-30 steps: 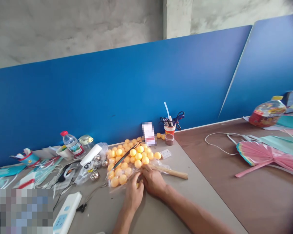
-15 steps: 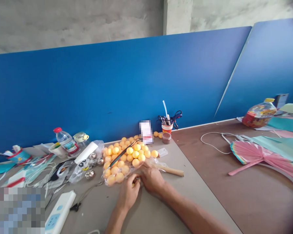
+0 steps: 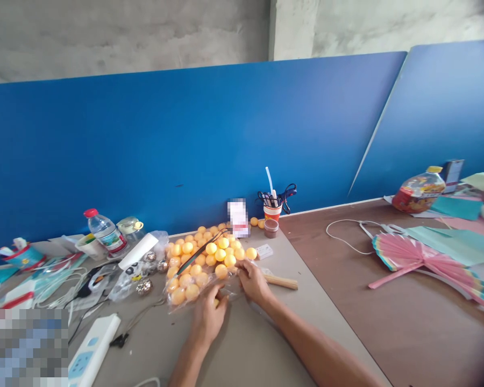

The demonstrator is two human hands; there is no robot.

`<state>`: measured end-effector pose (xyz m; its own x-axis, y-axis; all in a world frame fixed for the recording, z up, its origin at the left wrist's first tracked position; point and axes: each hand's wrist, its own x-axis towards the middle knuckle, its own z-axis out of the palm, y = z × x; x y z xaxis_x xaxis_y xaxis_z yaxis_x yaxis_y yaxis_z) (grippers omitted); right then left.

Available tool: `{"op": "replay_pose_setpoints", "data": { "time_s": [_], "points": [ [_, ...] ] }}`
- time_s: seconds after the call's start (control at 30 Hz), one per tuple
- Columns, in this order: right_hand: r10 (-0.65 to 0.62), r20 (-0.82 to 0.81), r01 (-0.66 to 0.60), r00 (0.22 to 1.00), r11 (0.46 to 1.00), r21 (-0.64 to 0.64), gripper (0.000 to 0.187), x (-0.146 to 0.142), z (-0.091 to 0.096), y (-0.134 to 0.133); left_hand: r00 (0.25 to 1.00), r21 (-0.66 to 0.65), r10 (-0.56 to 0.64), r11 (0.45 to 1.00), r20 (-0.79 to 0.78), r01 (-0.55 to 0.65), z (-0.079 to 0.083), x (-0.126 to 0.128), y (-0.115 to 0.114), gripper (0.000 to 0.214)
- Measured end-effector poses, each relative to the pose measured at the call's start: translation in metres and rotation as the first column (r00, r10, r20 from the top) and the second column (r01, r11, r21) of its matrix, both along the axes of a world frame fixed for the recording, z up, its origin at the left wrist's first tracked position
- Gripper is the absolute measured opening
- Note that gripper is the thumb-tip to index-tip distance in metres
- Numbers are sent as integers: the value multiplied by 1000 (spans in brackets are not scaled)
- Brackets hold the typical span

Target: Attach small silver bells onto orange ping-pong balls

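Many orange ping-pong balls (image 3: 220,271) lie in and around a clear plastic bag (image 3: 176,307). My left hand (image 3: 208,314) is closed at the bag's near edge, fingers curled on the thin film; a small yellowish bit shows between thumb and fingers, too little to name. To its right, my right hand (image 3: 253,283) pinches the bag's right side beside the balls. Dark-framed glasses or a similar thin dark strip (image 3: 197,255) rests across the balls. A bundle of wooden sticks (image 3: 281,281) pokes out to the right of my right hand.
Behind the balls stand a cup of pens (image 3: 271,213) and a small lidded tub (image 3: 271,228). At left are a water bottle (image 3: 107,234), metallic balls (image 3: 144,287), cables and a power strip (image 3: 92,352). A pink fan (image 3: 421,258) and a juice bottle (image 3: 417,191) lie right.
My hands, which were together, have come apart: the right has shifted up and right, the left slightly down and left. The whole view has turned a little.
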<state>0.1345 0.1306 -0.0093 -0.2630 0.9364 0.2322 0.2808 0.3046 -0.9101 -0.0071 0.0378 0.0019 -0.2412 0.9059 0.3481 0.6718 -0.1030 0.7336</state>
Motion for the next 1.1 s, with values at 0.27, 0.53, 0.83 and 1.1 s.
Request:
{"op": "replay_pose_setpoints", "data": {
  "time_s": [0.27,0.53,0.83,1.1],
  "points": [
    [0,463,-119,886,966,228,20,-7,5,-14,997,-34,-78,996,-1,78,-4,0,-1,20],
    [8,508,-150,861,959,239,19,-5,3,-16,996,6,-79,997,50,78,-7,-1,1,16],
    [38,620,-145,783,982,123,25,-8,19,-19,996,-42,-85,995,24,86,-3,1,-2,18],
    [98,389,-157,916,980,122,27,2,11,-11,998,-27,-55,998,2,55,1,1,-2,21]
  ]
}}
